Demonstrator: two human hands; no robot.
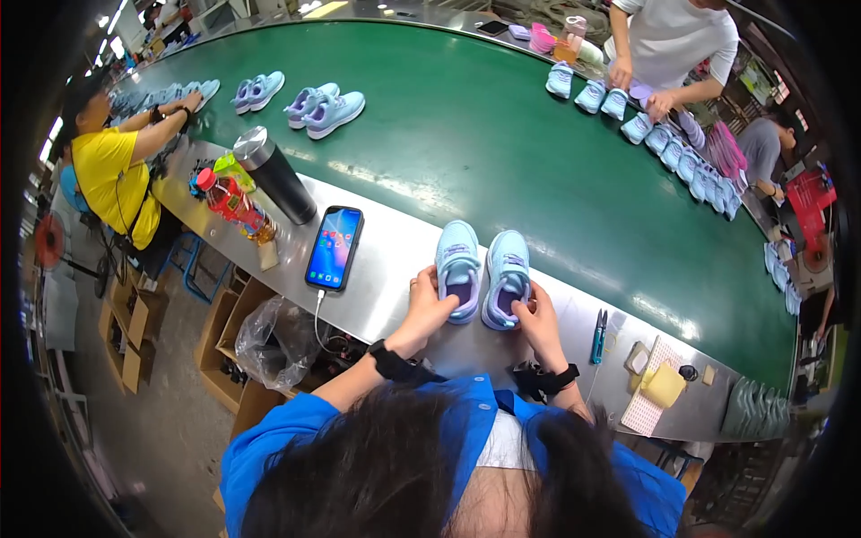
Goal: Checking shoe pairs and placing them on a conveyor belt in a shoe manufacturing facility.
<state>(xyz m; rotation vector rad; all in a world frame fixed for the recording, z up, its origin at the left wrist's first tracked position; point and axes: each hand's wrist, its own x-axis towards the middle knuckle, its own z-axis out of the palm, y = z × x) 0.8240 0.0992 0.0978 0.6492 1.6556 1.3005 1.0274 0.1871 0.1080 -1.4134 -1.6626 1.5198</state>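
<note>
Two light-blue sneakers with lavender linings stand side by side at the metal ledge in front of me, toes pointing away. My left hand (pixel 430 309) is closed on the heel opening of the left sneaker (pixel 458 247), thumb at the collar. Around the heel of the right sneaker (pixel 508 258), my right hand (pixel 539 316) is closed in the same way. Both toes reach the edge of the green conveyor belt (pixel 404 152). Black bands wrap both my wrists. To the left of the shoes lies a phone (pixel 334 248) with a lit screen and a white cable.
A black tumbler (pixel 276 175) and red-capped bottle (pixel 235 206) stand on the left ledge. Thread snips (pixel 599 336) and a yellow sponge (pixel 663 386) lie right. More sneakers (pixel 335 114) sit across the belt. Co-workers in yellow (pixel 115 170) and white (pixel 673 40) handle shoes.
</note>
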